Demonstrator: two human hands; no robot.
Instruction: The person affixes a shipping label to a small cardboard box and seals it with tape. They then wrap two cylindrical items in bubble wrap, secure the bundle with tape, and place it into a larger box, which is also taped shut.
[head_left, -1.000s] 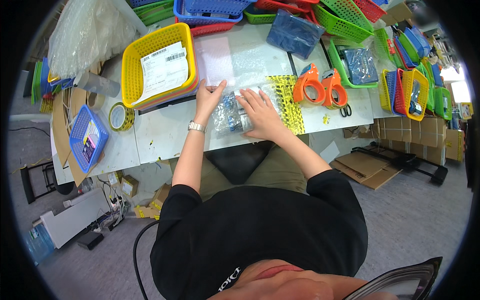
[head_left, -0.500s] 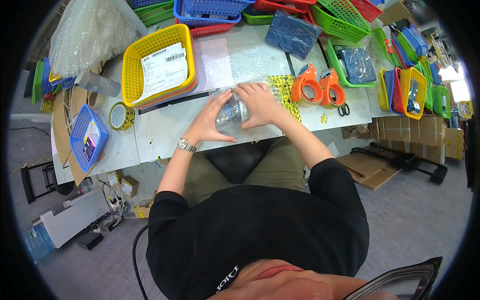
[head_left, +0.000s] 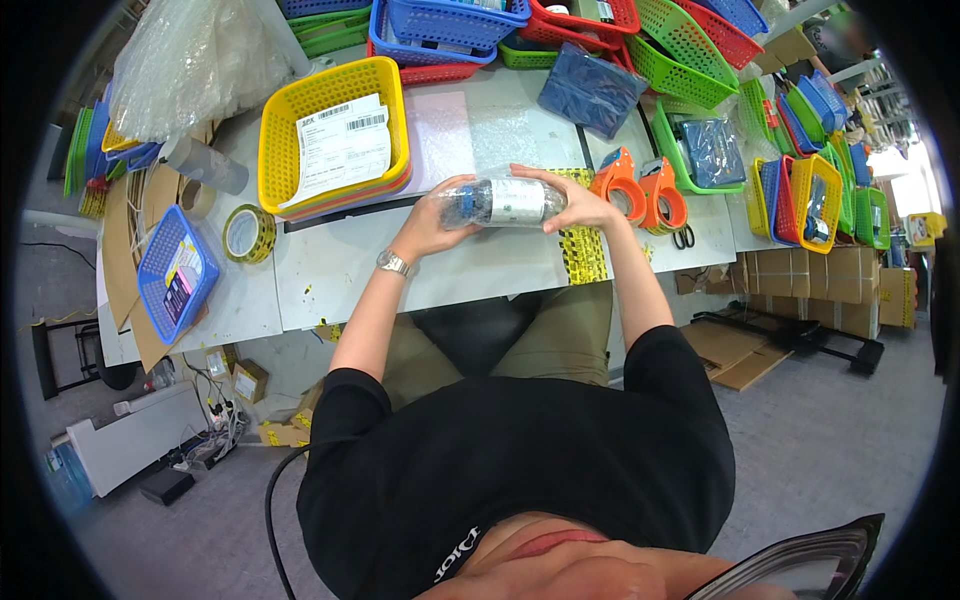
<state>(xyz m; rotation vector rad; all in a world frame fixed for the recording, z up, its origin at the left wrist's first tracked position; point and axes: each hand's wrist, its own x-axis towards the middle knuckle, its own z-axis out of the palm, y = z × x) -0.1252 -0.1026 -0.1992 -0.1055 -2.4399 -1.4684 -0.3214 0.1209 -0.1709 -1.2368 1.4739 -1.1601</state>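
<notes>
A clear wrapped bottle [head_left: 512,203] with a white label lies sideways between my hands, over the table's front part. Something blue shows at its left end, perhaps a cap. My left hand [head_left: 432,225], with a watch at the wrist, closes round that end. At the other end my right hand [head_left: 580,207] grips with the thumb in front and the fingers behind. Behind the bottle a sheet of bubble wrap [head_left: 505,138] lies on the white table [head_left: 400,275]. Yellow-and-black tape [head_left: 584,255] shows beside my right wrist.
Stacked baskets, the top one yellow [head_left: 270,155], hold printed papers. A tape roll [head_left: 248,233] and a blue basket [head_left: 150,255] lie left. To the right are two orange tape dispensers [head_left: 607,180], scissors [head_left: 684,237] and a green basket [head_left: 690,180]. A dark blue packet [head_left: 590,90] lies behind.
The bottle has turned from roughly upright in view to lying crosswise, its label now showing. My hands have moved apart to its two ends. The view has shifted slightly.
</notes>
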